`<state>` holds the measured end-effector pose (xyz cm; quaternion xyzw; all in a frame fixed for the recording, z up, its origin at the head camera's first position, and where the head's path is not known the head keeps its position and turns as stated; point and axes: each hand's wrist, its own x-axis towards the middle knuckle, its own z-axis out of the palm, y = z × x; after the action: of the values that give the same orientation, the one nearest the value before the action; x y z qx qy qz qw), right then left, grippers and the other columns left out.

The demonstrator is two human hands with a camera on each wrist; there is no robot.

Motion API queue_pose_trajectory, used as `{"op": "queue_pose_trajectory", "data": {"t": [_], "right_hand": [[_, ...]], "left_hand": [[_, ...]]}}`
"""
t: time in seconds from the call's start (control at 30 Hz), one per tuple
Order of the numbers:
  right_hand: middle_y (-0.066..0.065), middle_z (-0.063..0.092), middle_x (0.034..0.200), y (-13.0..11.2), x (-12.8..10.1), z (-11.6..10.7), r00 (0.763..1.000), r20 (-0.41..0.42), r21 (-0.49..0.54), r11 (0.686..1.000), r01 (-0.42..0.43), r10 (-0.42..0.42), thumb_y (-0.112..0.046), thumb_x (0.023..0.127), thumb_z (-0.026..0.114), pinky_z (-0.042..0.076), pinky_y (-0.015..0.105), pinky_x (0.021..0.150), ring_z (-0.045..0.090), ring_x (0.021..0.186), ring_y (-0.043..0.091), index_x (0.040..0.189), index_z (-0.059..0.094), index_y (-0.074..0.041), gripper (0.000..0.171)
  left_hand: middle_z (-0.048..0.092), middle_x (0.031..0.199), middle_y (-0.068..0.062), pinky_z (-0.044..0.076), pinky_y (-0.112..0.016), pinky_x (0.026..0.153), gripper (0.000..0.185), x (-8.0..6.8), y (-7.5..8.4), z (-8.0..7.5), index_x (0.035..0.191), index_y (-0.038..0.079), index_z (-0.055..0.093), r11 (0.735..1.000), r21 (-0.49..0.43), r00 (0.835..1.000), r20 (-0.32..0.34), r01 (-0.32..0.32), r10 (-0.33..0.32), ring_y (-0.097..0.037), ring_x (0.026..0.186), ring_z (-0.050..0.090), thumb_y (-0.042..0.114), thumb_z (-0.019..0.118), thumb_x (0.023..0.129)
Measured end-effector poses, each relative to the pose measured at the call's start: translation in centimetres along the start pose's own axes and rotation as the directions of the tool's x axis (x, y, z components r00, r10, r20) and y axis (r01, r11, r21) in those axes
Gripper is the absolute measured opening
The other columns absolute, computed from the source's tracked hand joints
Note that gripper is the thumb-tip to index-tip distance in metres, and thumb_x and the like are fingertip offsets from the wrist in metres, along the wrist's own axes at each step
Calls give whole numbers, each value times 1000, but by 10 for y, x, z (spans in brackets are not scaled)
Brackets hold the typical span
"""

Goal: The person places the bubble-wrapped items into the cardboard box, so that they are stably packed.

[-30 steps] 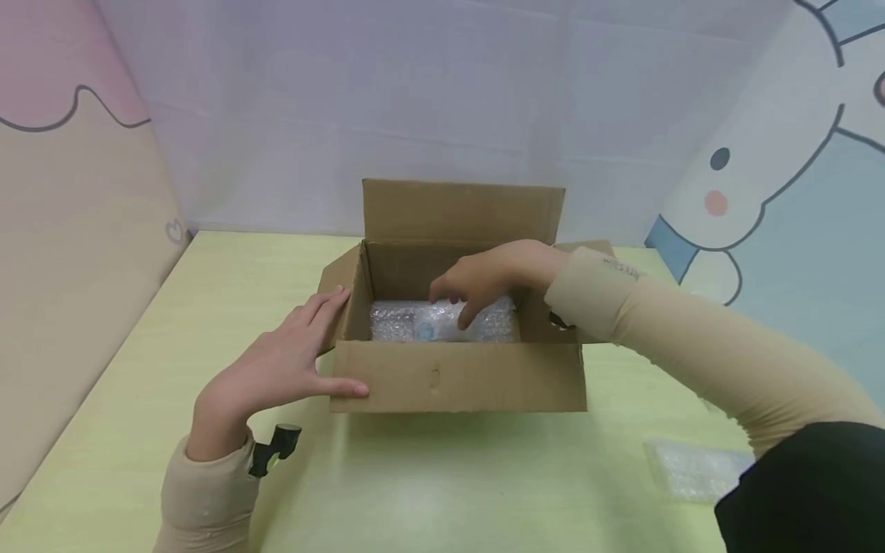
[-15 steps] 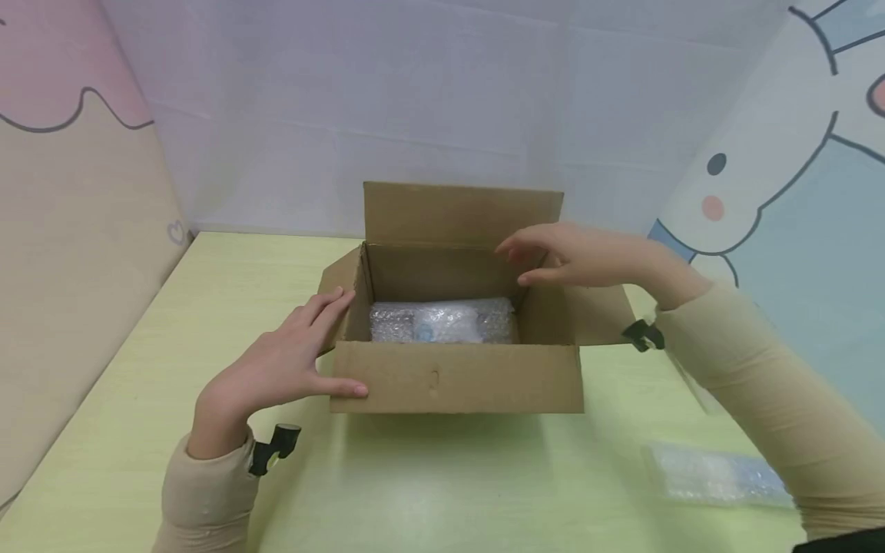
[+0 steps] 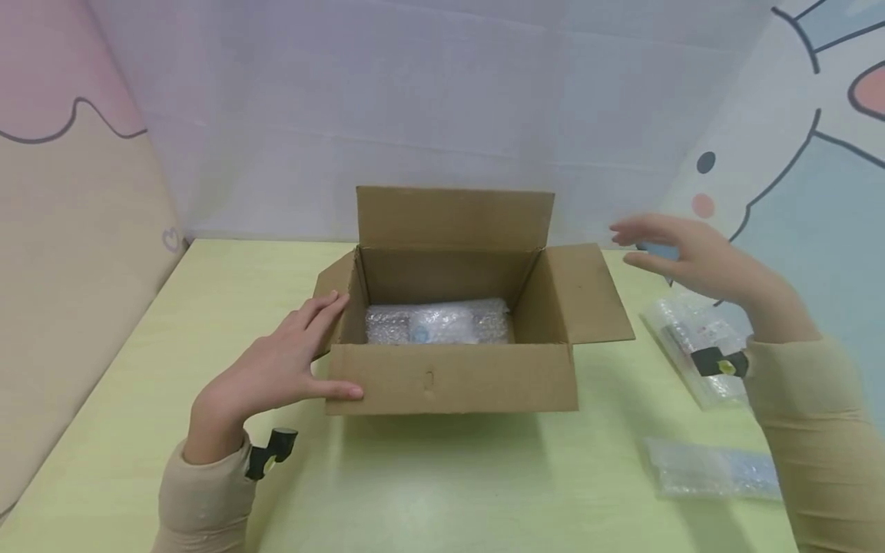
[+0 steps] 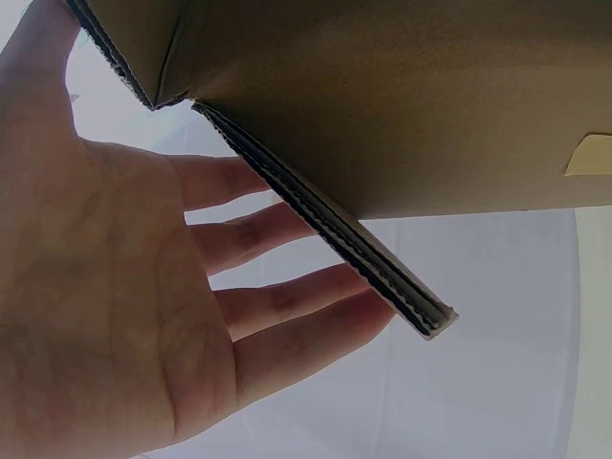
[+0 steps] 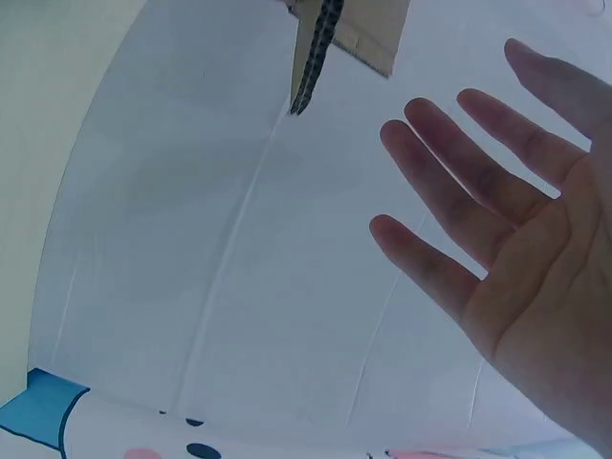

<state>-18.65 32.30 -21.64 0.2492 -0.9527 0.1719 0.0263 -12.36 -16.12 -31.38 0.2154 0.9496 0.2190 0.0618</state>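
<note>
An open cardboard box (image 3: 449, 378) stands on the yellow-green table (image 3: 442, 484), flaps spread. A bubble-wrapped item (image 3: 435, 322) lies on its floor. My left hand (image 3: 283, 369) rests flat against the box's left front corner, thumb on the front wall and fingers straight along the left flap (image 4: 325, 229). My right hand (image 3: 681, 253) hovers in the air to the right of the box with fingers spread and straight (image 5: 478, 191), holding nothing. It is above a bubble-wrapped packet (image 3: 694, 346) on the table.
A second bubble-wrapped packet (image 3: 715, 468) lies near the table's front right. Pastel cartoon panels (image 3: 795, 153) wall in the table at the back and both sides.
My right hand has left the inside of the box, moved out over the right flap and now hovers to the right of it. The left hand has stayed put.
</note>
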Motion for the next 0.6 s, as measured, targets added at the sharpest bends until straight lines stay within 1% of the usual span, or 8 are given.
{"op": "queue_pose_trajectory", "data": {"t": [0.1,0.17,0.23,0.33,0.4,0.47,0.57,0.6], "right_hand": [[8,63,129,14,-14,3,996,-40,2,997,-79,79,-18,94,63,39,30,99,49,117,-3,138,53,-18,45],[8,60,133,24,-24,7,990,-73,19,993,-118,119,-19,94,63,38,28,102,47,118,-6,138,53,-17,45],[8,59,133,35,-34,12,982,-117,42,989,-142,146,-19,94,64,36,15,100,44,114,-16,139,52,-15,47],[12,59,132,50,-48,21,967,-165,52,980,-190,196,-20,93,65,37,17,105,37,106,-26,141,50,-14,50],[17,59,132,58,-56,27,958,-174,46,973,-224,229,-21,94,64,41,39,104,47,117,-11,143,46,-13,53],[23,57,133,66,-62,33,949,-164,35,963,-268,270,-23,95,61,38,56,95,53,123,13,145,43,-10,55],[30,53,133,79,-69,43,938,-147,19,949,-315,314,-24,97,58,38,60,91,49,116,47,148,37,-5,58],[32,52,133,82,-72,47,934,-143,8,944,-329,327,-24,98,58,38,61,89,49,115,48,148,36,-4,59]], "left_hand": [[22,158,-15,52,-51,80,119,0,-1,1,157,18,12,1000,-2,1000,1,4,-4,-38,136,37,76,66,69],[22,158,-15,52,-50,79,118,0,-1,1,157,17,13,1000,1,1000,-1,0,0,-37,136,37,75,67,70],[23,158,-14,52,-50,79,117,0,-1,2,157,17,13,1000,2,1000,-2,-5,5,-37,136,37,74,67,70],[23,158,-14,52,-50,79,116,1,-1,2,157,17,13,1000,2,1000,-4,-13,13,-36,136,37,73,68,70],[22,158,-14,51,-51,81,117,1,-1,2,157,17,13,1000,1,1000,-5,-11,11,-36,136,37,74,67,70],[22,158,-14,51,-52,82,117,1,-1,2,157,18,13,1000,0,1000,-6,-8,8,-36,136,37,74,67,70],[22,158,-14,51,-53,83,117,0,-1,2,157,18,13,1000,2,1000,-7,-7,7,-37,136,37,74,67,70],[22,158,-14,51,-53,83,117,0,-1,2,157,17,13,1000,3,1000,-7,-7,7,-37,136,36,74,67,70]]}}
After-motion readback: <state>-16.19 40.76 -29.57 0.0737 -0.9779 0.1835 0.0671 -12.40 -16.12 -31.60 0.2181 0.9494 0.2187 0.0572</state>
